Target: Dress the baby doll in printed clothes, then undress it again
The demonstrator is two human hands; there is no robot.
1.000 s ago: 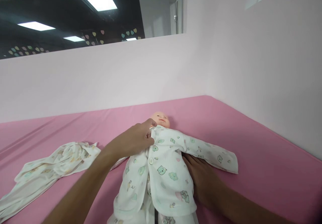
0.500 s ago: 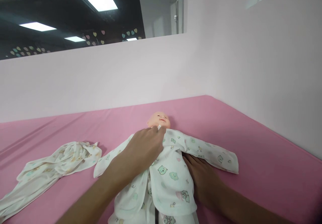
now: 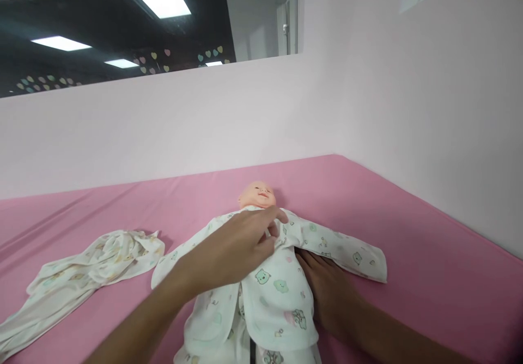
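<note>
A baby doll [image 3: 258,194] lies on its back, dressed in a white baby jacket [image 3: 281,298] printed with green bears and clouds. The jacket's front edges part toward the hem, over matching printed trousers [image 3: 273,356]. Above the chest, just below the neck, is my left hand [image 3: 247,238], its fingers loosely bent and apart, holding nothing I can see. My right hand [image 3: 327,285] rests flat against the jacket's side, under the sleeve [image 3: 347,249] on the right. Its fingertips are partly hidden by that sleeve.
A crumpled white printed baby garment [image 3: 110,260] lies to the left on the pink sheet [image 3: 429,282]. Behind the sheet and along its right side rise pale walls [image 3: 183,129]. A dark window or mirror [image 3: 122,26] above reflects ceiling lights.
My left hand has let go of the jacket's collar and moved slightly down and right over the chest, fingers loosening. The neckline now shows. My right hand stays put.
</note>
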